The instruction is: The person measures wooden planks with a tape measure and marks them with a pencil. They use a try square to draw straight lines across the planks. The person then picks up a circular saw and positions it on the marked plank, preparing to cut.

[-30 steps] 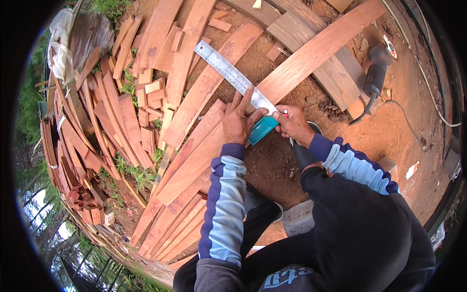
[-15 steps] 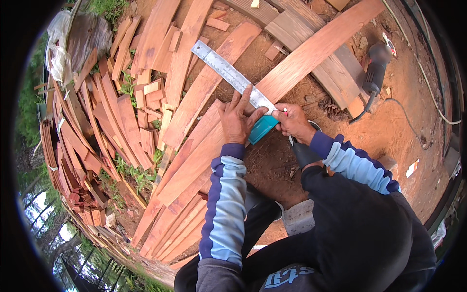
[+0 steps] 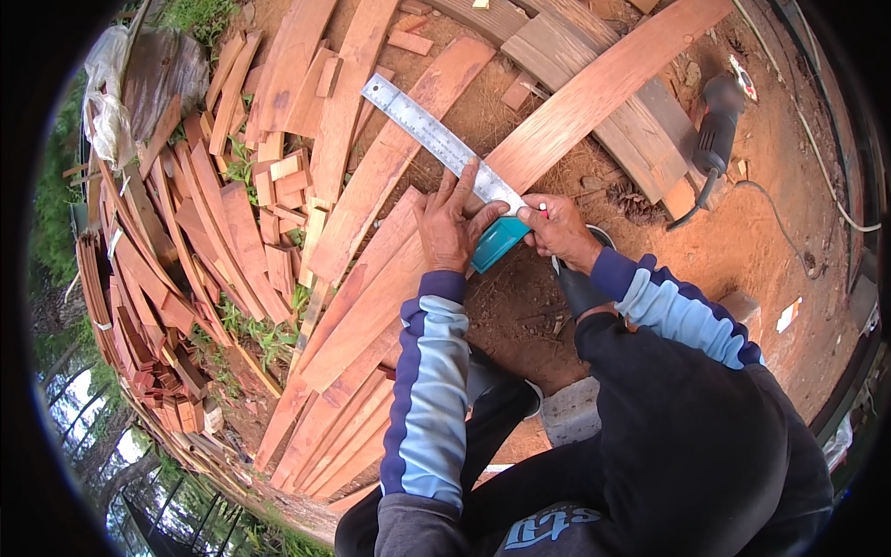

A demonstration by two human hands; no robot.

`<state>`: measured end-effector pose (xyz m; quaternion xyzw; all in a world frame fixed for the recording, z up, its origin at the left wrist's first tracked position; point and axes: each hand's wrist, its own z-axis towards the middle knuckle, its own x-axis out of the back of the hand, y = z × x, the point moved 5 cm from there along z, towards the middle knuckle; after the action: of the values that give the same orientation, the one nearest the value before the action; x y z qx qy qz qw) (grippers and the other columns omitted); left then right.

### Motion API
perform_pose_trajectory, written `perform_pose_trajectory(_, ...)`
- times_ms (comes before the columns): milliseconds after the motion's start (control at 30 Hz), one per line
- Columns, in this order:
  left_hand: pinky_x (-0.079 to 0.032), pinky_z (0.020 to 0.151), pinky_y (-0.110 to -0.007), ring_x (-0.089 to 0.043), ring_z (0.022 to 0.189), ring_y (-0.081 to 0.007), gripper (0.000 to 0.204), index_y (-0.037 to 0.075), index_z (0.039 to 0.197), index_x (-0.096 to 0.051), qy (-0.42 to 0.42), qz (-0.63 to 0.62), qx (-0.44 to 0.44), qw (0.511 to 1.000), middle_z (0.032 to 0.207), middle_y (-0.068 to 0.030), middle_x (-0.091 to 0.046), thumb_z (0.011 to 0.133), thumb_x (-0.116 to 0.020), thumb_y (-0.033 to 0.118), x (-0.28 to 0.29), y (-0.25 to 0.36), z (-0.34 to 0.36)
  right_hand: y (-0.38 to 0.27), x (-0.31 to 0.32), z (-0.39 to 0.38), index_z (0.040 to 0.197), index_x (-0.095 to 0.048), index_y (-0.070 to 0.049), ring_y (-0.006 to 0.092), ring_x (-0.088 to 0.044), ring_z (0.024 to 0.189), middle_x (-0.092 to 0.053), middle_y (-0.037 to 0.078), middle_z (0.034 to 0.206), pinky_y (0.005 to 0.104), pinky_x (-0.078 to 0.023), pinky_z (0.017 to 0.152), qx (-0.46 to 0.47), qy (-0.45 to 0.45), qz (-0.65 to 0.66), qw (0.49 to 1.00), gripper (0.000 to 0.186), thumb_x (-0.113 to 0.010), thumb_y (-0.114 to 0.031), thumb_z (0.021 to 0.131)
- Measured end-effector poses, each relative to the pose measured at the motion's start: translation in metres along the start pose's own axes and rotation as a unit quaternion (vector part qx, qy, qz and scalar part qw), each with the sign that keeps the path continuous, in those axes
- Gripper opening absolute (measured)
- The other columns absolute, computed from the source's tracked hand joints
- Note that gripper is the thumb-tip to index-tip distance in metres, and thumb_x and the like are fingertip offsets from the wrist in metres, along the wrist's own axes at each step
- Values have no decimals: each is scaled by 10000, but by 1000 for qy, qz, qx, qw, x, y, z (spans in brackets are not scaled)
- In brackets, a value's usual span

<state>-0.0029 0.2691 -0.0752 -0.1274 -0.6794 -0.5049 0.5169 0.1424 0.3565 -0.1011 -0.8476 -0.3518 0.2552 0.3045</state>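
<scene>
Head view, mid-frame: the left hand (image 3: 446, 234), fingers spread, pressed a try square (image 3: 422, 127), seemingly steadying it across a plank (image 3: 603, 97); the right hand (image 3: 566, 236) grasped an apparent pencil (image 3: 543, 211).

My left hand (image 3: 445, 232) is palm down, its index and middle fingers (image 3: 461, 188) reaching forward and its left thumb (image 3: 487, 219) stretched out toward my other side. My right hand (image 3: 566, 234) is closed in a pinch, right thumb (image 3: 535, 219) against curled fingers, just beside that left thumb. My left forearm (image 3: 427, 371) runs nearly straight up from below; my right forearm (image 3: 682, 311) slants in from the lower right.
</scene>
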Motion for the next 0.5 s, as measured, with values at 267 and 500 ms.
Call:
perform_pose_trajectory(267,-365,891,-354,-614,1043,-239,751,161,1326,-601,5,-4,-1,1000,1346,-151,-578,684,-779,506,0,0,0,0,0,0,1157,-616,10,19,-461,490,-556,-13,651,176,-382,416,-1,-1,-3,1000,267,-554,-184,984)
perform_pose_trajectory(500,-373,885,-360,-622,1047,-254,737,144,1322,-600,1,-15,4,1000,1320,-163,-593,697,-787,487,0,2,1,7,2,4,1160,-609,5,21,-474,514,-560,-11,677,178,-380,415,0,-3,-6,1000,278,-573,-206,982)
